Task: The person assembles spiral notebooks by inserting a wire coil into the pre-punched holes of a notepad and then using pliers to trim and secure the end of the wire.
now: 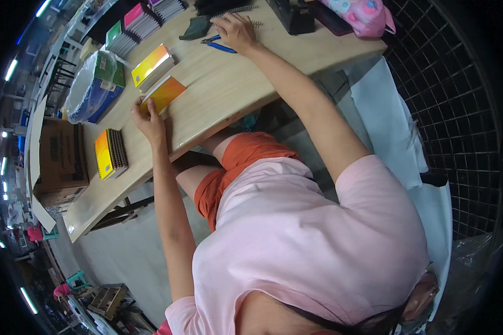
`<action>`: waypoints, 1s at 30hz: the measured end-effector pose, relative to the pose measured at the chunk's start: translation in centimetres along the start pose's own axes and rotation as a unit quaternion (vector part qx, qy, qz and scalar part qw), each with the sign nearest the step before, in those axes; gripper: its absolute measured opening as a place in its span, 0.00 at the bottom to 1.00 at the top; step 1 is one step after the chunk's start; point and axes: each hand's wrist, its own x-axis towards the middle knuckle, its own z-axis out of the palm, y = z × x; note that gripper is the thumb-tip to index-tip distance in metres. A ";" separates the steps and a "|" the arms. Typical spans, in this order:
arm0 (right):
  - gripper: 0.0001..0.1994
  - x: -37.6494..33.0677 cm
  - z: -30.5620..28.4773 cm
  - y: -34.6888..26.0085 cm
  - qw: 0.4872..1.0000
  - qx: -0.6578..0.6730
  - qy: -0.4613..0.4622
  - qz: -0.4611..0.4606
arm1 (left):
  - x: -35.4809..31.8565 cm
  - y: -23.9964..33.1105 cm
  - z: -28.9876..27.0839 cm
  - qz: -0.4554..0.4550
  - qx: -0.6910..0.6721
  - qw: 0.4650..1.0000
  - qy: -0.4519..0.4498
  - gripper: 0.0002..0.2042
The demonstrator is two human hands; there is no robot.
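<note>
My left hand (147,118) grips the near corner of an orange and yellow notebook (165,92) that lies flat on the wooden table (235,89). My right hand (236,31) reaches to the far side of the table, palm down, its fingers curled over a black spiral wire (256,23) that pokes out to the right of it. More black spiral wires (226,8) lie just beyond. A blue pen (222,47) and a small blue-handled tool (210,39) lie right beside that hand.
A second yellow notebook (152,66), a stack of spiral-bound yellow notebooks (110,153), a plastic-wrapped bundle (95,86) and rows of notebooks (131,28) stand on the table's left. A black machine (292,17) and pink bag (363,14) sit far right. A cardboard box (61,159) stands left, a wire grid (458,111) right.
</note>
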 end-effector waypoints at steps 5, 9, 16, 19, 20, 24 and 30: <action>0.14 -0.7 -1.1 0.1 0.992 0.081 0.019 0.094 | -0.1 0.0 -0.3 0.009 0.024 1.000 -0.003 0.12; 0.15 -0.7 -0.9 -0.6 0.988 0.106 0.005 0.109 | -0.1 -0.6 -0.7 0.010 0.001 1.000 0.005 0.12; 0.09 -0.7 -1.4 -1.1 0.985 0.130 0.007 0.111 | -0.5 0.3 -0.2 0.007 0.032 0.999 0.024 0.09; 0.09 -0.4 -1.6 -1.5 0.972 0.161 -0.032 0.170 | -0.7 0.9 0.1 0.009 -0.001 1.000 0.030 0.08; 0.08 -0.1 -1.8 -1.5 0.975 0.155 -0.027 0.157 | -0.5 1.0 0.0 0.018 0.012 0.999 0.028 0.08; 0.09 0.6 -2.1 -2.2 0.970 0.167 -0.056 0.166 | -0.3 2.1 0.1 -0.013 -0.001 1.000 0.022 0.07; 0.12 2.8 -2.5 -6.6 0.935 0.263 -0.203 0.124 | 0.1 3.6 -0.5 -0.014 0.055 0.998 -0.001 0.07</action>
